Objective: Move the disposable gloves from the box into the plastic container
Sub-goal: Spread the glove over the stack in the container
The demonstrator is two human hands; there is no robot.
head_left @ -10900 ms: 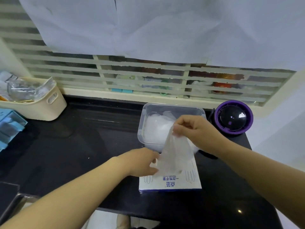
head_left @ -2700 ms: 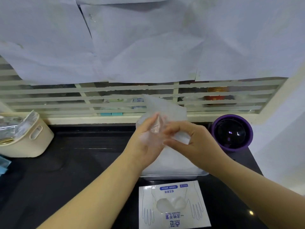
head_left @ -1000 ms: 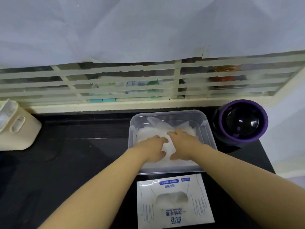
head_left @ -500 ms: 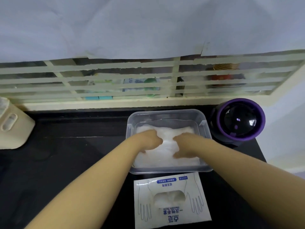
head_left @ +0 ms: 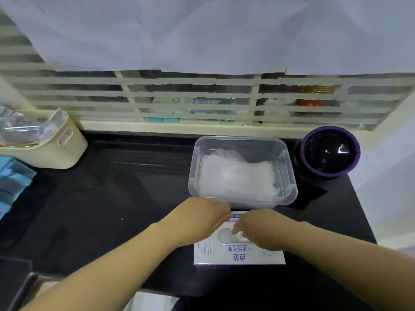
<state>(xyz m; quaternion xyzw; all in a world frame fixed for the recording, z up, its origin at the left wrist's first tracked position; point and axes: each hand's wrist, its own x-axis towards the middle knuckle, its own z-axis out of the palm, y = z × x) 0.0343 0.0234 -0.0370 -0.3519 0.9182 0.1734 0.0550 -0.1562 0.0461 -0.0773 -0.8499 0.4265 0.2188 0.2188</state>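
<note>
Seemingly right fingers (head_left: 245, 226) pinch gloves (head_left: 224, 235) at the box (head_left: 240, 257).

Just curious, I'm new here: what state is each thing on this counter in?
Plastic container: lidless, holding piled gloves.
Glove box: lying flat, opening on top.
Left hand: resting on the glove box.
Right hand: fingers at the opening, grasp unclear.
Beige basket: holding clear packets.

Single view, head-worn, wide-angle. Faced forward and down across black counter (head_left: 112, 198) toward slatted window (head_left: 202, 97) at frame top. Close range: left hand (head_left: 202, 218) and right hand (head_left: 262, 230) sat low centre, forearms off bottom edge. Lines bowed near edges.
</note>
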